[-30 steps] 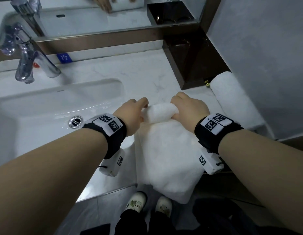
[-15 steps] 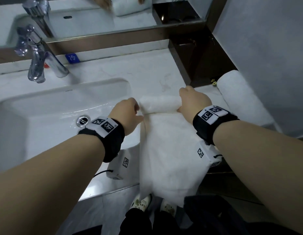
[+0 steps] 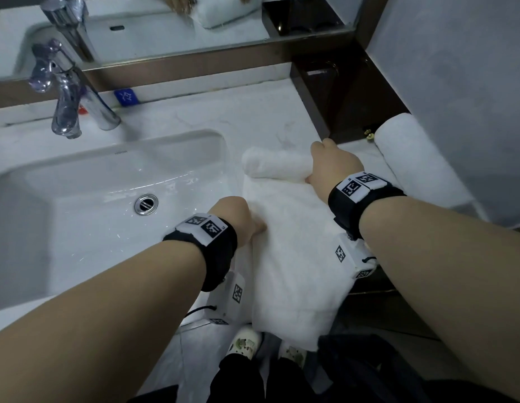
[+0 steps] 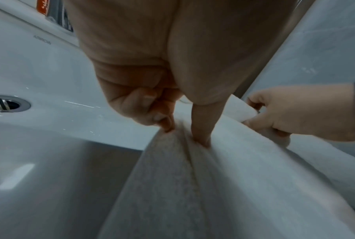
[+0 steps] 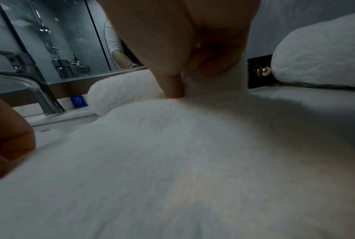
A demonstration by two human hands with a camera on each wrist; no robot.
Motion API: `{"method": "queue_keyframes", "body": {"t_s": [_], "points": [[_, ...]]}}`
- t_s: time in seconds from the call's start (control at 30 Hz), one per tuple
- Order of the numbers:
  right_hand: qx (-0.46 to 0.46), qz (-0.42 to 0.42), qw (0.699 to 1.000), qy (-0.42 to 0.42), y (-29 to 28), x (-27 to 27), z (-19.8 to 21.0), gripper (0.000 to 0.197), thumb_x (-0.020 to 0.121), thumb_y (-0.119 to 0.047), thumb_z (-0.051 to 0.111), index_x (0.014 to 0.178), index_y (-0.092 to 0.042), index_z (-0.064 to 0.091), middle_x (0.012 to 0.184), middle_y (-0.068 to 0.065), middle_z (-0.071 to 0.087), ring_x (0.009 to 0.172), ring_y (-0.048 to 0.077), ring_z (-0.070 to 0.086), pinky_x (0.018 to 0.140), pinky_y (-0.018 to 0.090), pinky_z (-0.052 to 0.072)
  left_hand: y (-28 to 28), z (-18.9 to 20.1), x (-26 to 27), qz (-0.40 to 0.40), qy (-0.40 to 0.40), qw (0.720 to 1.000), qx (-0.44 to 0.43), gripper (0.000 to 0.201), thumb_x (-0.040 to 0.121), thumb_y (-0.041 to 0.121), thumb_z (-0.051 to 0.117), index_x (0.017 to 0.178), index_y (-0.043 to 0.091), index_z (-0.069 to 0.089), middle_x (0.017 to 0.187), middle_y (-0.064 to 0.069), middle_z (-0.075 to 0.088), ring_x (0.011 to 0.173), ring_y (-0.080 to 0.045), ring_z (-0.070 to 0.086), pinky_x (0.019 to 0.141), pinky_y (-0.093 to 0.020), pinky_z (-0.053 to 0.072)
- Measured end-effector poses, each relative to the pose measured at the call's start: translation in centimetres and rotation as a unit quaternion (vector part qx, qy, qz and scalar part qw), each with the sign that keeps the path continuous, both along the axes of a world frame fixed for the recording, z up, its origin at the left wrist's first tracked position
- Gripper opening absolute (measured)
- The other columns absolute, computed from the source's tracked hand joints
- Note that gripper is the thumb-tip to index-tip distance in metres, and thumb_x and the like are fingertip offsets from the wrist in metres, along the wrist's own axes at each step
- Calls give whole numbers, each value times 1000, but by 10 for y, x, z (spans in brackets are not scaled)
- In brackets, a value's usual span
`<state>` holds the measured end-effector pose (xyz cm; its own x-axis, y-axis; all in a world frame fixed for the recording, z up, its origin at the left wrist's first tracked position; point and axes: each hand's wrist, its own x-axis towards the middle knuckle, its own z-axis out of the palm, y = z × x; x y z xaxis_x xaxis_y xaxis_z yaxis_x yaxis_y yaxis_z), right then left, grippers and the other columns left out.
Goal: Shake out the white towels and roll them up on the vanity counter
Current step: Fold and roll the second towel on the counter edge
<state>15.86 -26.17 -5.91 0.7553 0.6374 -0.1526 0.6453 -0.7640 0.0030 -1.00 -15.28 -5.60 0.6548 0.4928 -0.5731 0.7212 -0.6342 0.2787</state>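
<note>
A white towel (image 3: 293, 251) lies on the vanity counter (image 3: 253, 117) right of the sink, its far end rolled into a short roll (image 3: 274, 167). Its near end hangs over the counter's front edge. My right hand (image 3: 331, 167) grips the right end of the roll, thumb tucked under it (image 5: 176, 87). My left hand (image 3: 244, 219) is nearer me at the towel's left edge and pinches a fold of it between thumb and curled fingers (image 4: 185, 134). A second towel, fully rolled (image 3: 412, 161), lies along the right wall.
The white sink basin (image 3: 78, 228) with its drain (image 3: 146, 203) and chrome faucet (image 3: 67, 97) takes up the left. A dark recessed box (image 3: 340, 91) stands at the back right, a mirror behind. A blue tag (image 3: 125, 97) sits by the backsplash.
My left hand let go of the roll's left end and drew back toward me to the towel's left edge. My right hand stayed on the roll.
</note>
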Motion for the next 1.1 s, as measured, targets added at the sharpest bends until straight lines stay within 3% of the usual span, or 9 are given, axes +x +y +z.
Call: {"method": "queue_keyframes", "body": {"t_s": [0.23, 0.33, 0.43, 0.53, 0.63, 0.8, 0.9, 1.0, 1.1], "points": [[-4, 0, 1000, 4, -1, 0, 3, 30, 87, -15, 62, 112, -10, 46, 119, 11, 45, 67, 29, 46, 56, 34, 38, -2, 0, 2, -18, -11, 1000, 14, 39, 87, 23, 57, 55, 11, 40, 56, -3, 43, 58, -23, 43, 45, -28, 28], [-6, 0, 1000, 6, -1, -1, 4, 31, 88, -15, 62, 114, -9, 45, 121, 11, 45, 68, 29, 47, 57, 34, 38, -2, 4, 1, -25, -4, 1000, 18, 33, 88, 17, 56, 58, 11, 42, 59, -3, 44, 62, -23, 46, 49, -27, 33], [-10, -1, 1000, 8, -1, -2, 5, 32, 87, -13, 62, 114, -10, 45, 121, 10, 44, 69, 29, 48, 57, 34, 39, -2, 7, 0, -33, 7, 999, 20, 19, 87, 8, 52, 68, 9, 51, 69, -6, 52, 70, -25, 52, 58, -29, 39], [-6, 2, 1000, 11, -2, -4, 8, 30, 88, -12, 61, 114, -9, 45, 120, 10, 44, 70, 30, 49, 59, 35, 40, -3, 10, -1, -36, -1, 999, 14, 16, 88, 6, 49, 73, 7, 53, 75, -9, 56, 72, -25, 51, 59, -30, 39], [-4, 3, 1000, 13, -3, -6, 9, 31, 88, -9, 60, 115, -8, 45, 122, 10, 44, 72, 30, 51, 59, 35, 39, -4, 15, -4, -21, -34, 999, 11, 16, 91, 10, 48, 94, 2, 62, 95, -12, 66, 78, -26, 55, 64, -30, 42], [7, 6, 1000, 12, -4, -9, 10, 27, 88, -6, 58, 112, -8, 46, 120, 11, 45, 68, 29, 47, 57, 35, 38, -6, 20, -10, 45, -95, 994, -33, 6, 83, 12, 49, 79, 12, 54, 91, -12, 70, 87, -33, 65, 72, -39, 52], [10, 8, 1000, 11, -5, -11, 10, 28, 87, -5, 58, 111, -8, 46, 119, 11, 44, 65, 29, 47, 54, 33, 36, -7, 20, -11, 91, -120, 987, -59, 8, 80, 9, 48, 81, 6, 55, 84, -15, 71, 80, -34, 70, 78, -46, 59], [8, 10, 1000, 7, -8, -14, 10, 29, 86, -5, 59, 112, -9, 46, 120, 10, 44, 60, 27, 43, 46, 29, 26, -6, 18, -13, 110, -132, 983, -70, 10, 79, 6, 44, 83, 4, 53, 79, -19, 70, 68, -33, 72, 73, -49, 60], [11, 1, 1000, 9, -11, -17, 10, 29, 86, -4, 59, 112, -9, 46, 119, 9, 44, 58, 26, 42, 49, 31, 30, -5, 16, -16, 98, -127, 986, -49, 4, 81, 8, 43, 80, 7, 47, 84, -21, 67, 76, -37, 70, 61, -39, 52]]}}
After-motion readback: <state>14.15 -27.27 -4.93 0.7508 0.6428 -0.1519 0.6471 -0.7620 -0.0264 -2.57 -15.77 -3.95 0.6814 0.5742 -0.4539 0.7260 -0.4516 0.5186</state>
